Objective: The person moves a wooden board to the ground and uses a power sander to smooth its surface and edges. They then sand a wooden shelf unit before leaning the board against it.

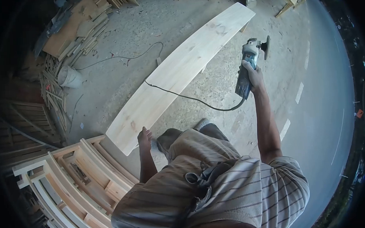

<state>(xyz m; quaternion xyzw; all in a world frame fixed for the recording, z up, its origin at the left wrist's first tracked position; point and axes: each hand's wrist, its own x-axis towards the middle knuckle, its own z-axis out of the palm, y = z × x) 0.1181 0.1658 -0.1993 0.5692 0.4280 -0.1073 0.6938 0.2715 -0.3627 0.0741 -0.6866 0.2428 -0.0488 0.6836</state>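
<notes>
My right hand point(253, 75) is wrapped round the body of an angle grinder point(246, 72), raised over the ground to the right of a long wooden board. The grinder's round disc point(266, 47) faces right, away from the board. From its rear end a dark cord point(198, 100) loops left and crosses over the board. This pale board point(176, 75) has curved long edges and visible knots, and stands above the ground on supports. Near its closest end is my left hand point(144, 136), empty, with fingers loosely bent and apart, overlapping the board's edge in this view.
Curved wooden frames point(83, 175) stand at the lower left. A white bucket point(69, 77) sits by scrap wood strips point(53, 93), with stacked boards point(77, 31) behind. The cord continues across the concrete ground point(118, 43). A paved road point(326, 87) runs along the right.
</notes>
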